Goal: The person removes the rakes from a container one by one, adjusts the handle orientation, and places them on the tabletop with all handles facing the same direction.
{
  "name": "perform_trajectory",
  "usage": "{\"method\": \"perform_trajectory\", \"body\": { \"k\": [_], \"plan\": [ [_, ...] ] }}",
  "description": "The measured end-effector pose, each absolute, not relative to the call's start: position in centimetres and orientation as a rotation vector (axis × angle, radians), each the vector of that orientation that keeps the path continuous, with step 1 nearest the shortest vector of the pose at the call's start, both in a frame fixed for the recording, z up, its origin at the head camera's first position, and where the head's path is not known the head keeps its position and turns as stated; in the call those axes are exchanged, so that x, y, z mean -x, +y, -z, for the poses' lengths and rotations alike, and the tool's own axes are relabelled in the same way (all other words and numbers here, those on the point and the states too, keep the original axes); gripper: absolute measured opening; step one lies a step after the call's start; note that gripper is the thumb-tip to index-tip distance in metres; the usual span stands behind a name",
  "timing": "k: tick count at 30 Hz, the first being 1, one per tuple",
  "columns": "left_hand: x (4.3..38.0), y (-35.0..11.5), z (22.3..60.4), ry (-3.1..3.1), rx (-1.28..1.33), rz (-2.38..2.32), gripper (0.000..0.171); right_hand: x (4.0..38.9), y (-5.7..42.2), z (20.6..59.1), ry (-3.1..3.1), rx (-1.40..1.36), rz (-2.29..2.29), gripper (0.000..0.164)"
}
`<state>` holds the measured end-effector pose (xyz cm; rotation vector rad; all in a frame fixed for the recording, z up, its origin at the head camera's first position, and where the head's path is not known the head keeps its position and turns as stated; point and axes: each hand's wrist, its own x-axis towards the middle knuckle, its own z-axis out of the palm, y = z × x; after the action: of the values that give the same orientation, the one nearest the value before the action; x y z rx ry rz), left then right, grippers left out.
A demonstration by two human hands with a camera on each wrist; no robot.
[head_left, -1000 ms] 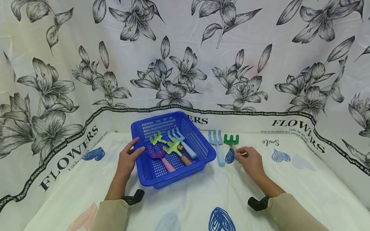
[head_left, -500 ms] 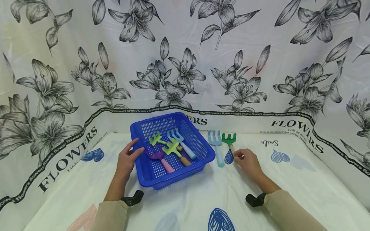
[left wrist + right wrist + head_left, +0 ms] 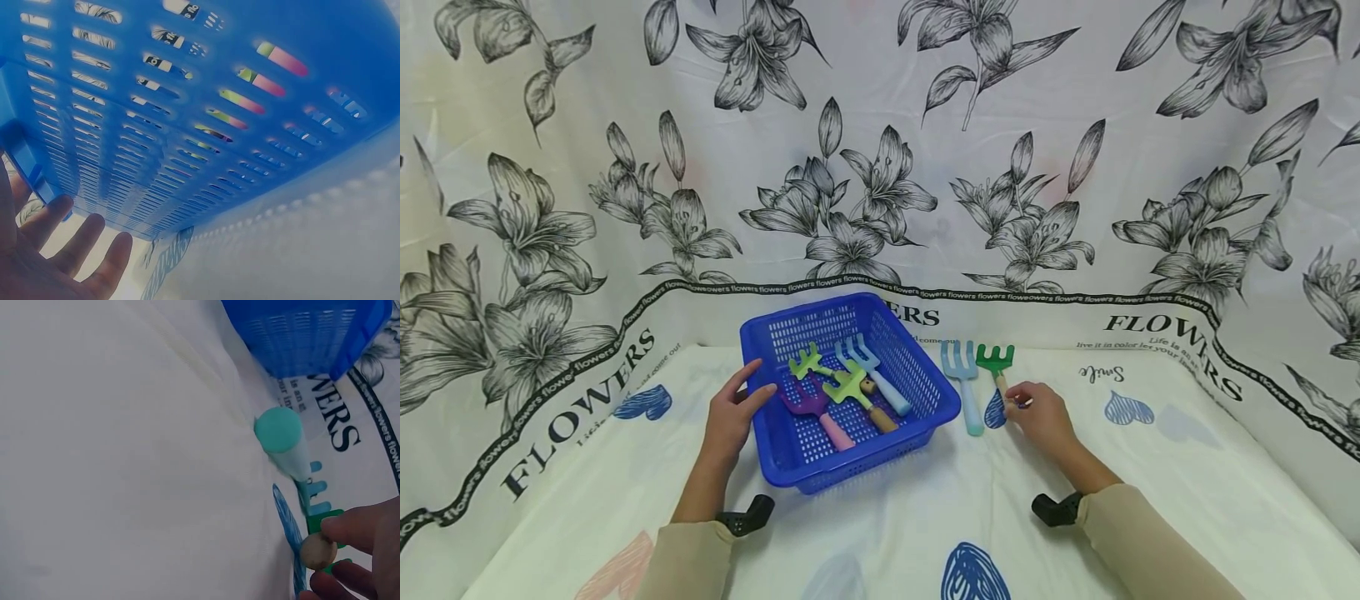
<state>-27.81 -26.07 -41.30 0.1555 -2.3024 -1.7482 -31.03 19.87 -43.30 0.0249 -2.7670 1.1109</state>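
My right hand (image 3: 1041, 417) pinches the wooden handle of a small green hand rake (image 3: 996, 358) between thumb and fingers. In the right wrist view, the round handle end (image 3: 318, 551) shows at the fingertips. Just left of the rake lies a light blue hand fork (image 3: 969, 392), tines away from me. My left hand (image 3: 730, 408) holds the left rim of a blue plastic basket (image 3: 857, 473), thumb over the edge. The left wrist view shows its other fingers (image 3: 81, 247) spread loosely outside the slotted wall.
Inside the basket lie a purple tool with a pink handle (image 3: 811, 402), light green rakes (image 3: 850, 385) and another light blue fork (image 3: 865, 354). A white cloth (image 3: 865, 542) with printed hearts covers the table. A flowered curtain (image 3: 880, 208) stands behind.
My right hand has shifted slightly left with the green rake, bringing its head closer to the light blue fork outside the basket. My left hand and the basket stay where they were.
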Motion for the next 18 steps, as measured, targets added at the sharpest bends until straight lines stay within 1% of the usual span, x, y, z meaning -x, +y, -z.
{"method": "perform_trajectory", "body": {
  "k": [7, 18],
  "plan": [
    [27.6, -25.9, 41.0, -2.292, -0.147, 1.754, 0.068, 31.3, 19.8, 41.8, -2.717, 0.001, -1.085, 0.030],
    [27.6, -25.9, 40.9, -2.297, -0.144, 1.747, 0.068, 30.8, 17.6, 38.6, -2.611, -0.140, -1.136, 0.036]
  ]
}}
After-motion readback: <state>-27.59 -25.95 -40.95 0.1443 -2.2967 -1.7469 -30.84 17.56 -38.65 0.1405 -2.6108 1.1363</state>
